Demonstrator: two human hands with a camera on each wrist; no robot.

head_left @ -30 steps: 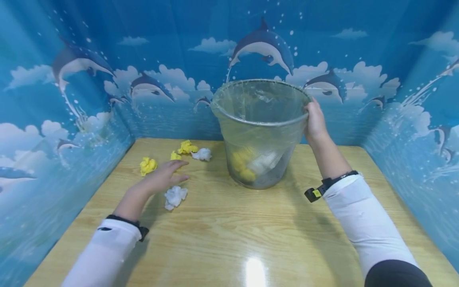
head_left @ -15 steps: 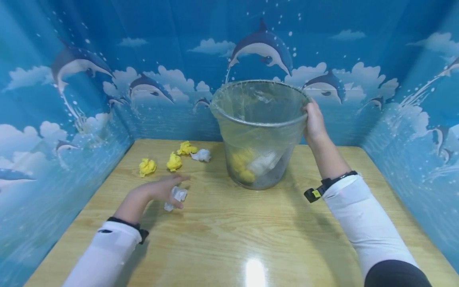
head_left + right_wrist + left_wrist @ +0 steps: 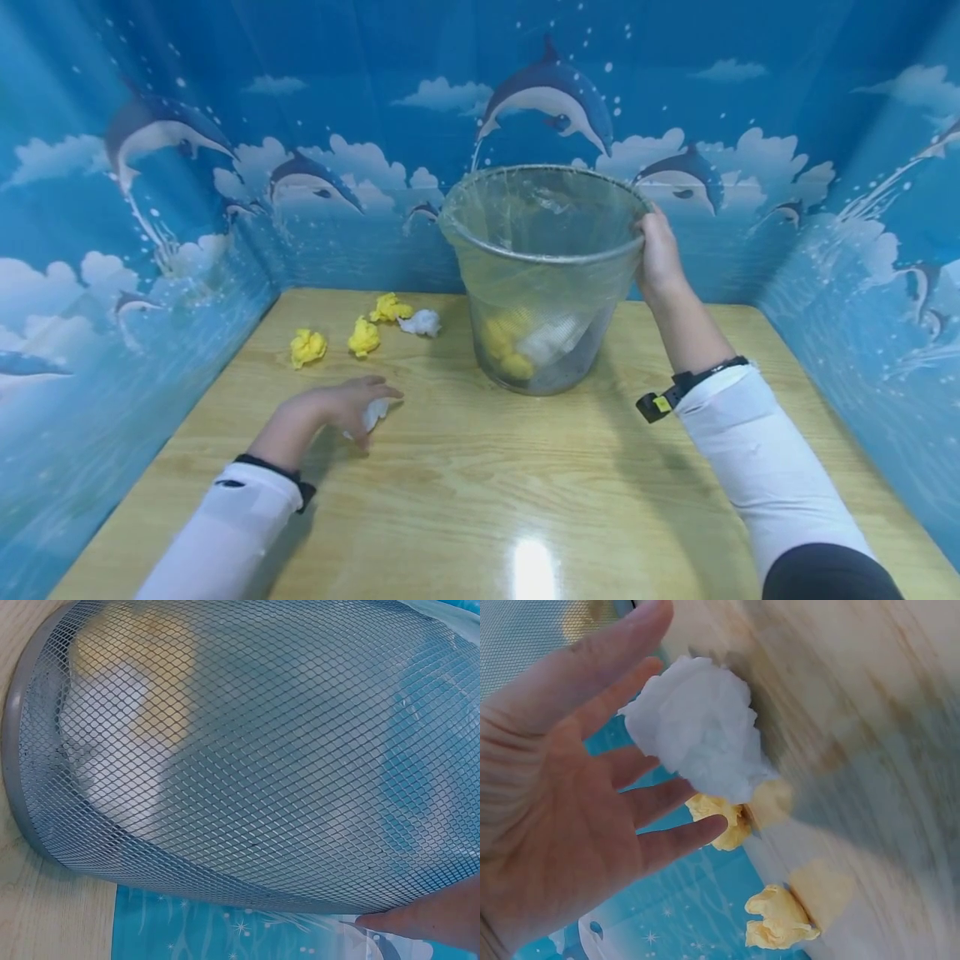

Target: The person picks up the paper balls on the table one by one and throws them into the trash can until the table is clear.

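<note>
My left hand lies low over the wooden table, covering a crumpled white paper ball. In the left wrist view its fingers are spread and nearly straight, and the white ball touches their tips. My right hand grips the right side of the rim of a grey mesh bin lined with a clear bag. Only one fingertip shows by the mesh wall in the right wrist view. Yellow balls and a white one lie inside the bin.
Three yellow paper balls and another white ball lie on the table, left of the bin. Two yellow balls show beyond my left fingers. Blue dolphin-print walls enclose the table on three sides.
My left hand has drawn back from the yellow balls and come down onto the near white ball. The right hand and the bin have stayed in place.
</note>
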